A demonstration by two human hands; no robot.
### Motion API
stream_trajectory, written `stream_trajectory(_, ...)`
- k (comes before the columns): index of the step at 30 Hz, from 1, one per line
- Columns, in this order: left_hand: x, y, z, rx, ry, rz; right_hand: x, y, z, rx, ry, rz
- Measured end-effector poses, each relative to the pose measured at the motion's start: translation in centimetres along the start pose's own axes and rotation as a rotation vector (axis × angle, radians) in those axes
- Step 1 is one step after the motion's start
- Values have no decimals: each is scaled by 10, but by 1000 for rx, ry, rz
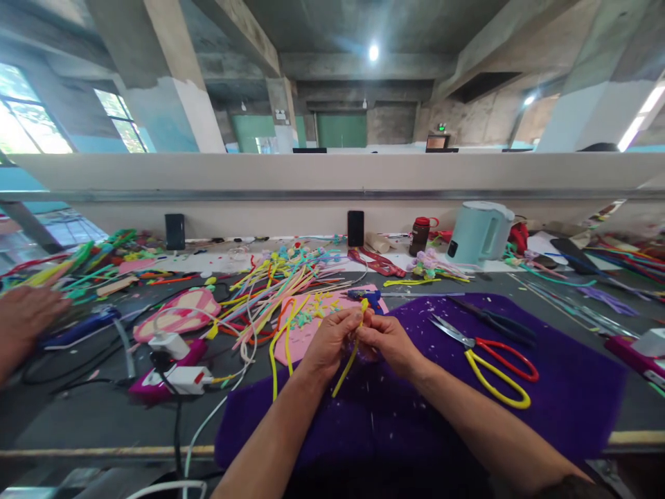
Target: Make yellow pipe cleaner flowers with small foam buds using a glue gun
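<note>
A yellow pipe cleaner (344,374) is pinched between my two hands, its tail hanging down over the purple cloth (441,416). My left hand (337,336) grips it from the left with closed fingers. From the other side my right hand (389,341) closes on it near its bunched yellow top (365,305). Just beyond my fingers lies a blue glue gun (371,298) on a pink sheet (285,350) scattered with small yellow and green pieces. Scissors (481,350) with one red and one yellow handle rest on the cloth to the right, beside dark-handled pliers (499,322).
Loose pipe cleaners (291,277) pile up behind the pink sheet. A power strip (176,374) with cables sits at left, where another person's hand (31,326) reaches in. Along the back stand a phone (356,229), a bottle (420,237) and a light-blue kettle (478,232).
</note>
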State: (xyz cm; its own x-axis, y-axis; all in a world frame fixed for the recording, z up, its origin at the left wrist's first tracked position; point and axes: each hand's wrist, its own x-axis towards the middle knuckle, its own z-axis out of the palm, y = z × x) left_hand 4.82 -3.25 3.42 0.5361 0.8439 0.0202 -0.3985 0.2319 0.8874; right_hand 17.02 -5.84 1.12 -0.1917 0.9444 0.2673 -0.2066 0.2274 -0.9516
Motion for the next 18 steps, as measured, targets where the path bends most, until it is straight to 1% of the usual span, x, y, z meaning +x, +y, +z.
stream_trajectory(4, -3, 2, 3, 4, 101, 35, -1, -2, 0, -57, -3, -15)
stream_trajectory(7, -4, 0, 1, 35, 162, 71, -2, -1, 1, -93, -1, -16)
stream_trajectory(11, -4, -2, -4, 102, 196, 127, -2, 0, -1, -161, 1, -23)
stream_trajectory(14, -8, 5, -4, 124, 202, 149, 0, -4, -6, -211, 56, -49)
stream_trajectory(16, -15, 13, -2, 126, 174, 123, 2, -8, -12, -173, 118, -71)
stream_trajectory(18, -25, 22, 1, 167, 74, 70, 4, -12, -16, -75, 151, -73)
